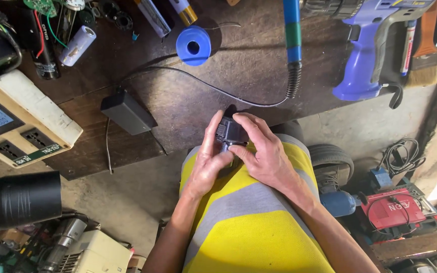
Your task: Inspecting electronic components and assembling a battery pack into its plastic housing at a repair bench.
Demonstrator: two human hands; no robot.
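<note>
Both hands (238, 151) together at lap, fingers curled.

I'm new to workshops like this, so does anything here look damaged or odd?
Nothing looks broken. Both hands hold a small black part over the lap. Loose batteries lie scattered on the cluttered bench.

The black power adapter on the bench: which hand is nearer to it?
Left. The left hand lies just right of the black power adapter, gripping a small black device; the right hand grips beyond it.
</note>
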